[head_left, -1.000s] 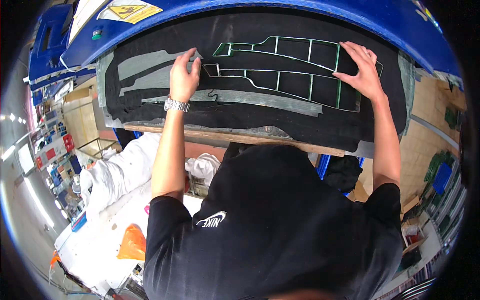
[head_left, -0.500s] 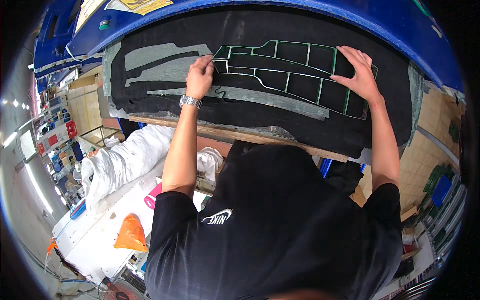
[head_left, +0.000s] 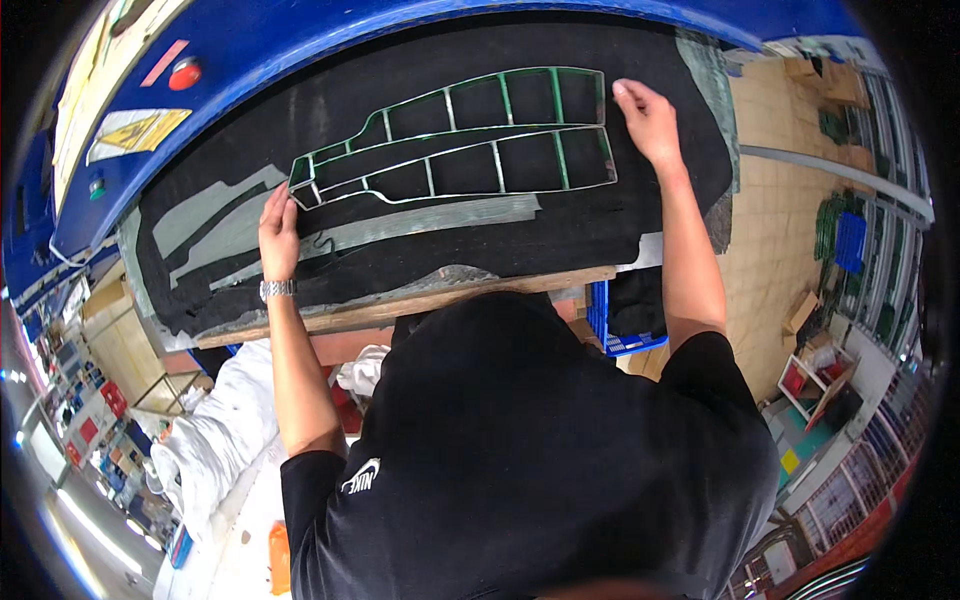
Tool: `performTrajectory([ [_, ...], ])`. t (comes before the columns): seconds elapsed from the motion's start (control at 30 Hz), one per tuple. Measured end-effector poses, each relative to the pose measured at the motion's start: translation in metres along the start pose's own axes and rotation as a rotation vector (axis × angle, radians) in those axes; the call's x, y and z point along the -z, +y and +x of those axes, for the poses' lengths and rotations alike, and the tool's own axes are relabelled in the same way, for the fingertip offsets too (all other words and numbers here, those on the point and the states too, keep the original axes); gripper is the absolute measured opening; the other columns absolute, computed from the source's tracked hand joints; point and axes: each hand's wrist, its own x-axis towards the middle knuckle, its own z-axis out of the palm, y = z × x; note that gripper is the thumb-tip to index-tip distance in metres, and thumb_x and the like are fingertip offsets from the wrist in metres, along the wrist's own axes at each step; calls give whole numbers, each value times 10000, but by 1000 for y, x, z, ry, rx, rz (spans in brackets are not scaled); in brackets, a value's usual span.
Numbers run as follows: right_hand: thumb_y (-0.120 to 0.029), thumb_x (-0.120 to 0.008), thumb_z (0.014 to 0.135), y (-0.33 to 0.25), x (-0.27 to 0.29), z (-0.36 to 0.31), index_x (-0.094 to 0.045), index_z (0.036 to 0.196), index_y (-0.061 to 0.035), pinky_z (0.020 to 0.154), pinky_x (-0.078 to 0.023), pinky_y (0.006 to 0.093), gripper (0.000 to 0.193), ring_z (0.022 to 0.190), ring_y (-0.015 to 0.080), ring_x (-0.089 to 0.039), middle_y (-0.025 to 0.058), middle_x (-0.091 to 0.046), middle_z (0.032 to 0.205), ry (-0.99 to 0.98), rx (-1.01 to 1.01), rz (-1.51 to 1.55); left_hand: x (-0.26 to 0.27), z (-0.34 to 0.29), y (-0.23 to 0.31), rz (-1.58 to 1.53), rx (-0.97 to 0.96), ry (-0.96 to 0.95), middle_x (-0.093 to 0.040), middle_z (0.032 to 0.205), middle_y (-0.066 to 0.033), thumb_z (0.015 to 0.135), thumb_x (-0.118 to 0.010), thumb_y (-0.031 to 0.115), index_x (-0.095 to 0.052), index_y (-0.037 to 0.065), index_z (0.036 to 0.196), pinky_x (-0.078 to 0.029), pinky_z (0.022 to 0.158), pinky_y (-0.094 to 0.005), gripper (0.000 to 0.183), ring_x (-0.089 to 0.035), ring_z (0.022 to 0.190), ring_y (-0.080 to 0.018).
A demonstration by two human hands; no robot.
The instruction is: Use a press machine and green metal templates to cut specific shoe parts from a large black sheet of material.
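Observation:
A long, narrow cutting die [head_left: 430,158] of thin metal strips, partly green, lies on the black sheet material [head_left: 440,245]. Cross strips divide its two tapering rows. At its narrow left end, my left hand [head_left: 280,235] has its fingertips closed against the corner; a metal watch is on that wrist. Just beyond the wide right end hovers my right hand [head_left: 650,122], fingers apart from the die and holding nothing. Grey-green strips [head_left: 440,220] show on the black sheet beside and below the die, near my left hand.
A blue machine [head_left: 330,75] with a red button [head_left: 185,73] spans the far edge. A wooden board [head_left: 440,294] runs along the near edge. Below it stand a blue crate [head_left: 630,345] at right and white cloth [head_left: 225,430] at left.
My right hand has come off the die's right end, while my left hand stays at the narrow end. The whole view has turned, shifting the die leftward in the picture.

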Motion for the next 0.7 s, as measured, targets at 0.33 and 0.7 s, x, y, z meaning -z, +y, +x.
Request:
performTrajectory([
  [0.33, -216, -682, 960, -22, -9, -13, -726, 1079, 10, 748, -535, 389, 259, 840, 329, -696, 176, -702, 924, -55, 162, 20, 5, -1, -5, -65, 71, -65, -548, 1480, -93, 1054, -571, 224, -585, 11, 1416, -345, 1150, -312, 420, -490, 1372, -201],
  [0.7, -236, -704, 956, -38, 3, -25, -711, 1152, 26, 814, -554, 350, 327, 906, 277, -727, 171, -722, 1051, 143, 222, -67, -9, -14, 8, 176, -58, 161, -588, 1379, -210, 1028, -589, 219, -532, 5, 1429, -413, 1105, -396, 458, -536, 1308, -359],
])
